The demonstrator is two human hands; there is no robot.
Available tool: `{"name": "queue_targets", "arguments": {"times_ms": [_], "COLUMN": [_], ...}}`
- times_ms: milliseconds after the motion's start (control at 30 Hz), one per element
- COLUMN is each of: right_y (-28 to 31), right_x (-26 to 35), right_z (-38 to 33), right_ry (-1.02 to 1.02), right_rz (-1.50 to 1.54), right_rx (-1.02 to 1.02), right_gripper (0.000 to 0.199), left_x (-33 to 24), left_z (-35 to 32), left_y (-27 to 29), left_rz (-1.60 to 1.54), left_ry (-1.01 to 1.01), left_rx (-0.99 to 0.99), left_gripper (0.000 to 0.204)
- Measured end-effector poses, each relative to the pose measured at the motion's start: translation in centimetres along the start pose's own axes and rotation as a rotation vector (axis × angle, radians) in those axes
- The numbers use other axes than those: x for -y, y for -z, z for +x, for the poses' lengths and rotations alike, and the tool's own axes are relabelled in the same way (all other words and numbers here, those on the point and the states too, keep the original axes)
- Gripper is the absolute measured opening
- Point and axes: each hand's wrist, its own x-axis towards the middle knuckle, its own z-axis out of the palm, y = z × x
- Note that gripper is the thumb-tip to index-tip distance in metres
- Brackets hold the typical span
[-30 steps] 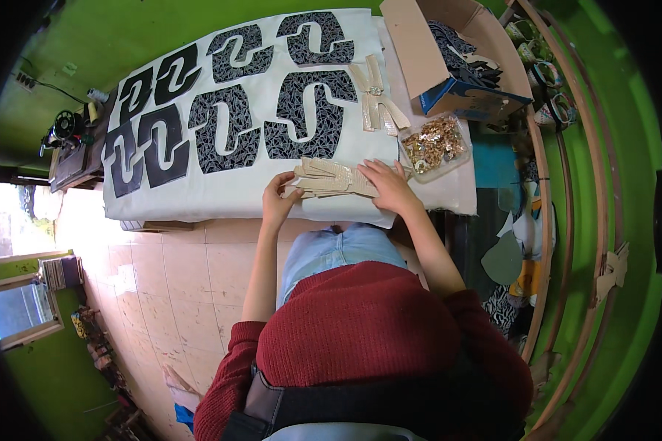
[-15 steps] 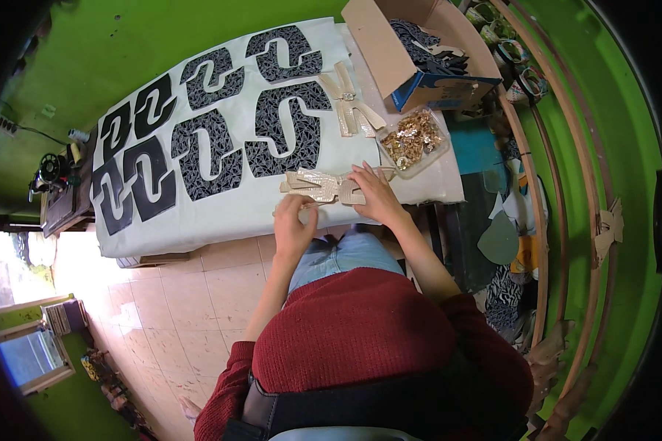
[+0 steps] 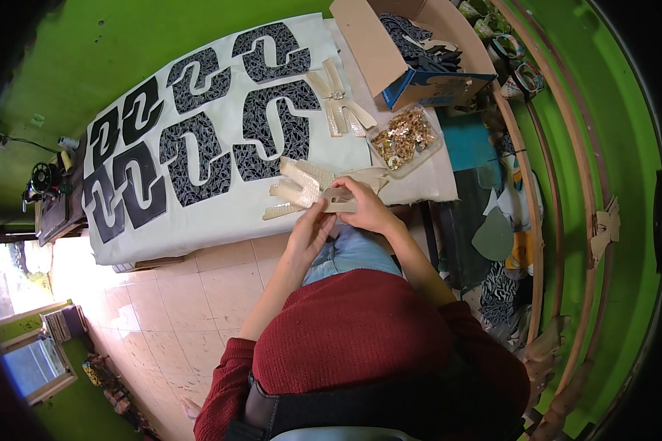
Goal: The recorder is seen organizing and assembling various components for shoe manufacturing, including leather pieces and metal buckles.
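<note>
Near the table's front edge, both my hands are closed on a cream strap piece (image 3: 299,182) with a scaly texture, like a sandal upper. Its several strap ends fan out to the left. My left hand (image 3: 310,237) pinches it from below. My right hand (image 3: 365,211) grips its right part, fingers curled over the top. Another cream strap (image 3: 371,177) shows just behind my right hand. Farther back lies a similar cream piece (image 3: 334,114) with a shiny ornament (image 3: 336,95) at its middle. A clear plastic box (image 3: 435,152) of gold-coloured ornaments (image 3: 401,140) stands to the right.
Several black patterned S-shaped cutouts (image 3: 193,158) lie in two rows on the white-covered table (image 3: 250,213). An open cardboard box (image 3: 449,82) with dark pieces stands at the back right. Wooden rails (image 3: 526,162) run along the right; a sewing machine (image 3: 43,176) stands at far left.
The cream strap piece has been lifted off the table and tilted, its strap ends spreading. My left hand moved right, toward my right hand. The view has shifted slightly.
</note>
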Motion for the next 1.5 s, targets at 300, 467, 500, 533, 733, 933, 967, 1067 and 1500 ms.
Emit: {"name": "queue_targets", "arguments": {"times_ms": [300,467,500,533,733,933,967,1067,1500], "right_y": [2.7,10.8,12.5,14.1,16.4,12.8,12.9,13.8,13.9], "right_x": [-1.0,-3.8,-4.5,-5.4,-7.0,-8.4,-9.2,-8.0,-9.2], "right_z": [0.8,0.8,0.5,0.6,2.4,4.7,4.5,5.5,4.3], "right_ry": [0.061,-0.244,-0.269,-0.247,-0.329,-0.166,-0.162,-0.150,-0.126], "right_rz": [-0.086,0.032,0.054,0.038,0.040,-0.749,-0.763,-0.707,-0.583], "right_rx": [0.141,-0.060,-0.150,-0.187,-0.029,0.246,0.240,0.385,0.223], "right_gripper": [0.056,0.031,0.028,0.026,0.020,0.028,0.031,0.030,0.013], "left_x": [-0.5,-1.6,-1.9,-2.3,-3.0,-1.3,-1.1,-0.7,-0.8], "left_z": [0.5,1.8,1.8,1.9,2.8,4.0,4.2,4.2,5.4], "left_y": [-3.0,-3.0,-3.0,-3.4,-5.5,-7.4,-7.9,-7.4,-9.3], "left_rz": [0.030,-0.045,-0.115,-0.186,-0.123,-0.078,-0.114,-0.130,-0.146], "left_ry": [-0.351,-0.478,-0.472,-0.474,-0.455,-0.442,-0.407,-0.364,-0.421], "left_rx": [0.048,-0.076,-0.064,-0.053,-0.146,-0.165,-0.146,-0.110,-0.059], "left_gripper": [0.038,0.035,0.036,0.036,0.039,0.040,0.039,0.039,0.034]}}
